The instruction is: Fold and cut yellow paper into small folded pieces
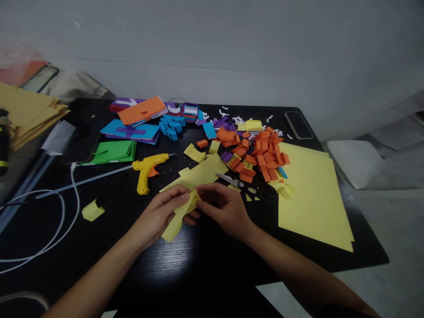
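Both my hands grip a yellow paper strip (175,224) above the black table. My left hand (165,210) pinches it near its upper end, and the lower end hangs free toward me. My right hand (227,210) has thumb and fingers closed on the folded upper end. Just behind my hands lies a flat yellow paper sheet (207,172). Scissors (243,184) with dark handles rest beyond my right hand, blades pointing left. Folded orange paper pieces (265,154) are heaped behind the scissors, mixed with some yellow and purple ones.
A yellow glue gun (143,170) lies to the left, by a folded yellow piece (93,211) and a white cable (77,198). Green (114,151), blue and orange folded stacks stand behind. Large yellow sheets (311,194) and a phone (298,125) are at the right.
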Tool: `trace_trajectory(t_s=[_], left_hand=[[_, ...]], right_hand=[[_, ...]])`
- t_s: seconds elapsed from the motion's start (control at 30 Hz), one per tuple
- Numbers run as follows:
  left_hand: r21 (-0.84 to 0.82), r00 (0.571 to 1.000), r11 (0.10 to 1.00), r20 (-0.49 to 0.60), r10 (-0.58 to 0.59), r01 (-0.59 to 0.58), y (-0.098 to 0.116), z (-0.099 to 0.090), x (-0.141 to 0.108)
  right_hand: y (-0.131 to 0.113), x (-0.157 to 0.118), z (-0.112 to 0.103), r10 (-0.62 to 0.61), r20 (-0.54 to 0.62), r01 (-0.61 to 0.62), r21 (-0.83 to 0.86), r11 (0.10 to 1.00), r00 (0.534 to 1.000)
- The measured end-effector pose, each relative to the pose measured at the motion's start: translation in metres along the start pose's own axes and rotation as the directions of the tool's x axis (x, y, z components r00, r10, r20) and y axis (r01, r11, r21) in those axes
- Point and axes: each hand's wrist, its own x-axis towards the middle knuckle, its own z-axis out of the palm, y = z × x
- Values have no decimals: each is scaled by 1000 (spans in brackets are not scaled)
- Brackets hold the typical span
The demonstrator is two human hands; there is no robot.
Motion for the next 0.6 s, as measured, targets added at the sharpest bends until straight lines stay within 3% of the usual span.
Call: trace_trajectory(t_s=[0.3,0.6], left_hand=[[-4,997,1000,71,-5,5,-6,-5,0],[5,999,1000,53,-3,2,-4,-2,0]], right_hand=[[-3,0,0,-66,-15,62,-159,985,998],[-6,0,-1,-60,0,60,-151,987,998]])
